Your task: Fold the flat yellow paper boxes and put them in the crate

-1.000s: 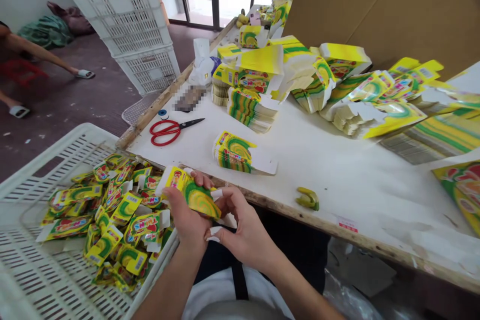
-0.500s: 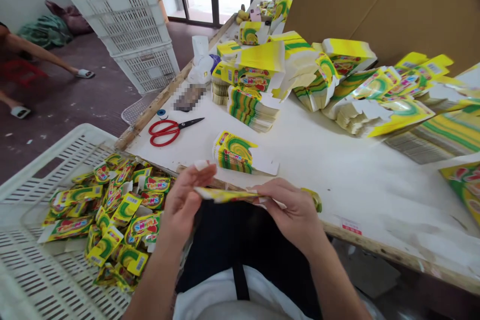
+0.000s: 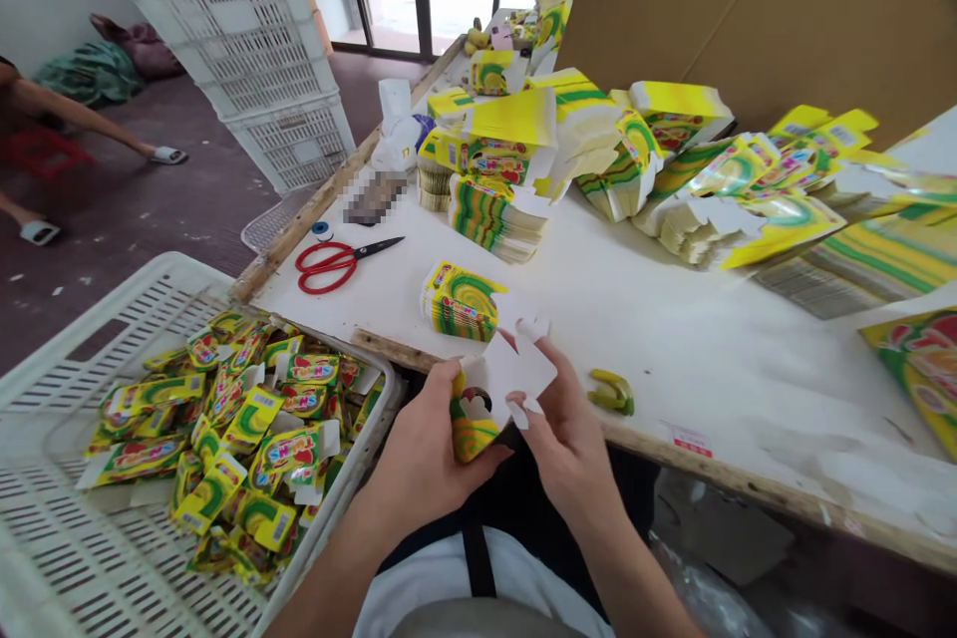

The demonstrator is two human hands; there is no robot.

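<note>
A small yellow-and-green carton point(image 3: 473, 441) is held up in front of the table edge, its body opened out and its white flaps sticking up. My left hand point(image 3: 423, 454) grips its left side, thumb along the bottom. The right hand point(image 3: 572, 444) is closed on the white flaps at the other side, fingertips pinching a small tab. Just beyond my hands lies a stack of flat cartons point(image 3: 462, 301) on the white table point(image 3: 598, 309). To my left, a white plastic crate point(image 3: 45, 478) holds a heap of similar cartons point(image 3: 250, 419).
Red-handled scissors point(image 3: 329, 269), a blue tape roll point(image 3: 321, 229) and a blurred flat object point(image 3: 375, 197) lie at the table's left. Bundles of flat cartons point(image 3: 500, 219) line the back. A curved yellow-green thing point(image 3: 611, 392) sits near the front edge. Stacked crates point(image 3: 246, 50) and a person's legs point(image 3: 105, 120) are beyond.
The carton was seen flat and edge-on between my hands; now it is opened out and turned, with its flaps upright. My left hand has moved right, and the hands are closer together.
</note>
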